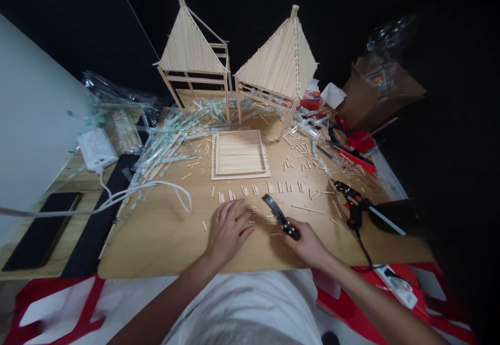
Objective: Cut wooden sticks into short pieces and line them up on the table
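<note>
My left hand [230,230] is palm down over the table, fingers stretched out and slightly spread, beside several short cut stick pieces [253,212]. My right hand [307,241] is closed round one end of a black tool [275,209] with a curved arm, perhaps pliers or a cutter; its far end points up and left. Beyond my hands runs a row of small stick bundles [255,190]. Behind that row lies a flat panel of wooden sticks [240,152] with a raised square frame on it.
Two stick-built models with pointed roofs, a left one [191,53] and a right one [277,63], stand at the back. Clear wrappers [167,136] pile up at left. A glue gun [353,207] with a lit red light sits right. A white cable [156,184] crosses the left side.
</note>
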`<action>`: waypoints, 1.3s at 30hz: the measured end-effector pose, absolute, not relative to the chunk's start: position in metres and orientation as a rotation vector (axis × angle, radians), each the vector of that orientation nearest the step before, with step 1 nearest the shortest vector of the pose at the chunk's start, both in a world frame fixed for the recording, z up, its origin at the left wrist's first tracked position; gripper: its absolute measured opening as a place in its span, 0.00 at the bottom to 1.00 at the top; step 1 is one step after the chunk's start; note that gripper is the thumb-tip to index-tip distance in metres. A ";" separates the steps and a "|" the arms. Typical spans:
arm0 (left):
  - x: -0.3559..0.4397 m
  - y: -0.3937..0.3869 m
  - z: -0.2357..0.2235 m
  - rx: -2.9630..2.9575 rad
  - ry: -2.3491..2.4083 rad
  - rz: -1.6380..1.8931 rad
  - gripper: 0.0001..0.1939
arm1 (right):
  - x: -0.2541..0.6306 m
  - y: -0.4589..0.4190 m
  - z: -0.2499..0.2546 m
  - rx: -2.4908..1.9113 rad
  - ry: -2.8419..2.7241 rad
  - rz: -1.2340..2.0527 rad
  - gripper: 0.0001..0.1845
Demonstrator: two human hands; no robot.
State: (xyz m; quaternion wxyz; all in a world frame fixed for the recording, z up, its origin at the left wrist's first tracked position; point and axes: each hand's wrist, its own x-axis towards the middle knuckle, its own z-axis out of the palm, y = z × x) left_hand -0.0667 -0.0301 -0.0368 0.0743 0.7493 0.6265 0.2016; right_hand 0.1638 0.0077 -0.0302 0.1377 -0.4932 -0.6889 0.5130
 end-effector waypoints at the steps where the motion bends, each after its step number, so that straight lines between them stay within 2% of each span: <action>1: -0.067 -0.031 -0.037 2.253 1.879 0.609 0.15 | 0.164 0.008 -0.030 -1.426 -1.997 1.481 0.05; 9: -0.070 -0.034 -0.041 2.292 1.815 0.627 0.10 | 0.163 0.008 -0.029 -1.430 -1.992 1.475 0.06; 17: -0.073 -0.039 -0.044 2.260 1.808 0.776 0.12 | 0.163 0.006 -0.031 -1.505 -1.970 1.412 0.08; 22: -0.077 -0.047 -0.042 2.218 1.779 0.814 0.08 | 0.159 0.002 -0.023 -1.712 -2.135 1.105 0.07; 28: -0.078 -0.052 -0.037 2.122 1.787 0.833 0.07 | 0.151 0.006 -0.016 -1.672 -2.321 0.881 0.10; 39: -0.072 -0.043 -0.047 2.118 1.765 0.816 0.09 | 0.146 0.017 -0.014 -1.647 -2.411 0.943 0.09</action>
